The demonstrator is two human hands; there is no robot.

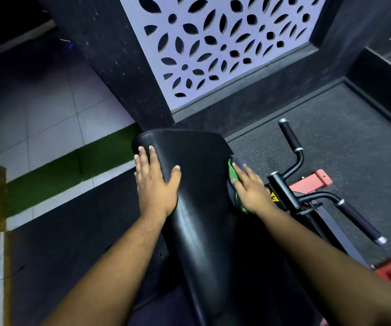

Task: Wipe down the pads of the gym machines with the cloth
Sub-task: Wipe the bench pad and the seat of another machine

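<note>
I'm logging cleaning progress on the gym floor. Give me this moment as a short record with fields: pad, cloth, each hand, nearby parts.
pad: long black pad, glossy, unobstructed top face
cloth: dark cloth with green trim, against the pad's right edge
left hand: flat on the pad's left side, fingers straight
right hand: presses the cloth, fingers extended
nearby: black handlebar grips right of the pad; red frame beyond

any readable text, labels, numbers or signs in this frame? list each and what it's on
No readable words or numbers.
Yellow warning sticker on the machine frame beside the black pad, half hidden by the right hand: a dark symbol, too small and covered to read.
Cloth: no print visible.
</note>
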